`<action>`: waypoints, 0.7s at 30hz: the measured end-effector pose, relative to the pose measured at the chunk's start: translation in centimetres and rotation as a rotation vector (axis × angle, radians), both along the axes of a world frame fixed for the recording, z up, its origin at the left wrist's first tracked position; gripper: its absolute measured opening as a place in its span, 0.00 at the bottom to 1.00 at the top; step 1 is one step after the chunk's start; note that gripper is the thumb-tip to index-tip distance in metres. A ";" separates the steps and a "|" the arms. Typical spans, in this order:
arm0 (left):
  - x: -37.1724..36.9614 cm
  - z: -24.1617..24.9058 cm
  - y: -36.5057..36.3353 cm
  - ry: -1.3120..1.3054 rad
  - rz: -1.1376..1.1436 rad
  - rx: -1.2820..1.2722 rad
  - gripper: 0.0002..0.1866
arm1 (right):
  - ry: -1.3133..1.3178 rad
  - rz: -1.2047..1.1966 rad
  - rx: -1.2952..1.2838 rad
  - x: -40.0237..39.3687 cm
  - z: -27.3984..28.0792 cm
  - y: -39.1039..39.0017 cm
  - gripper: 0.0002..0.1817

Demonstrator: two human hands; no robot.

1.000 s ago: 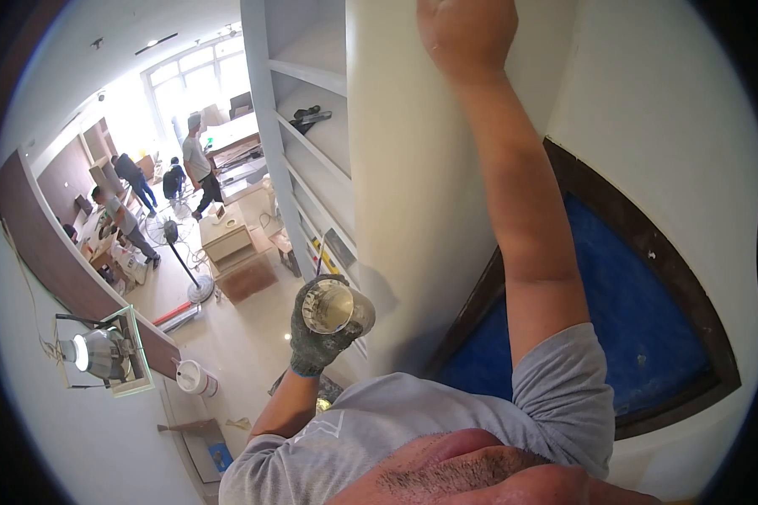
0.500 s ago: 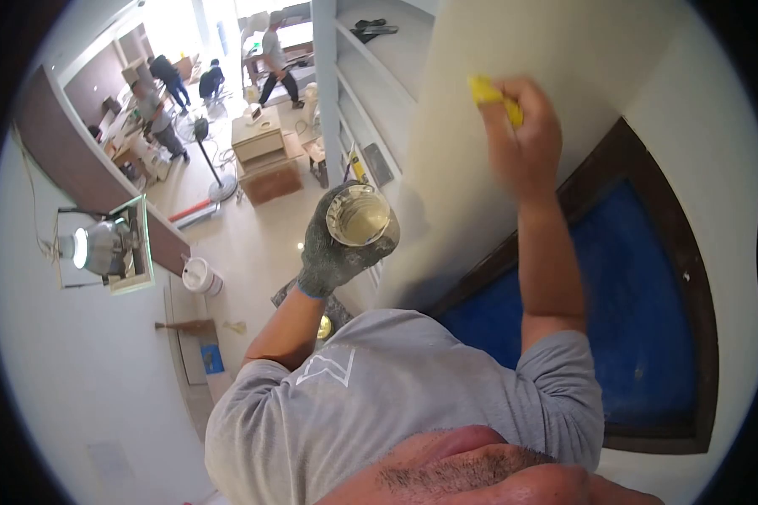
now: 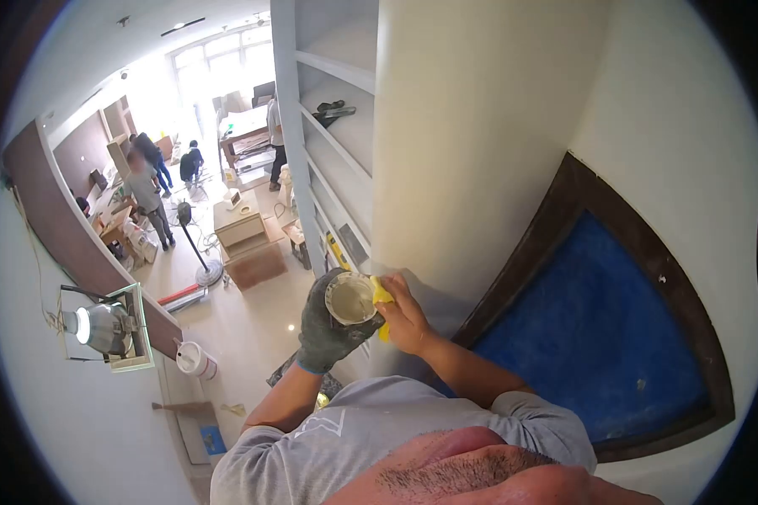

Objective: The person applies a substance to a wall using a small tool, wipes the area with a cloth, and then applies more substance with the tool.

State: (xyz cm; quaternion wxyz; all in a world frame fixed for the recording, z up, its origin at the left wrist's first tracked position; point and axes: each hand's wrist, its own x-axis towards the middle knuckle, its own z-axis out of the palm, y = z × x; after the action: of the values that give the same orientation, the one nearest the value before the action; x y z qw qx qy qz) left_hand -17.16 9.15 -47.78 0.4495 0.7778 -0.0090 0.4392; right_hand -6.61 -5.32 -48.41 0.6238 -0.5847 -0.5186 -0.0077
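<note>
My left hand (image 3: 322,330), in a dark grey glove, is wrapped round a small open tub (image 3: 342,301) with pale paste or paint inside and on its rim. In my bare right hand (image 3: 408,316) is a small, flexible-looking yellow piece (image 3: 382,295); its exact kind I cannot make out. The fingers of this hand are closed on it, and it is at the right rim of the tub. Beside my hands rises a cream wall panel (image 3: 480,126). I cannot see the tub's base, hidden by the glove.
White shelving (image 3: 337,63) stands ahead, with tools on its shelves. A dark-framed blue panel (image 3: 598,337) is at right. At left are a lit lamp (image 3: 101,330) and a white bucket (image 3: 195,360). Several people work farther off, near a wooden cabinet (image 3: 242,227) and a stand fan (image 3: 195,244).
My right hand has come down and left from the cream panel to the tub, still holding the yellow piece. The tub sits lower in view, and the view has tilted up.
</note>
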 end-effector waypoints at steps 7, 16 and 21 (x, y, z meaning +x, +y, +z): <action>0.5 0.1 -0.8 -0.012 -0.063 -0.284 0.44 | 0.751 0.054 0.103 0.3 2.9 0.3 0.23; -0.3 0.7 0.5 0.060 -0.024 -0.120 0.47 | -0.063 -0.365 0.000 2.9 7.8 -1.8 0.24; 0.3 0.2 0.7 -0.013 -0.027 -0.169 0.44 | -0.560 -0.974 0.428 7.3 23.7 -5.5 0.05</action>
State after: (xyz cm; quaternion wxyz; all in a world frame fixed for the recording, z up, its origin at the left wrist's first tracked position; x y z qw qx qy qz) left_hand -16.90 9.81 -47.60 0.5193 0.7340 0.0144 0.4374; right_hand 0.74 -10.77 -24.69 0.4918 -0.5923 -0.3226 -0.5506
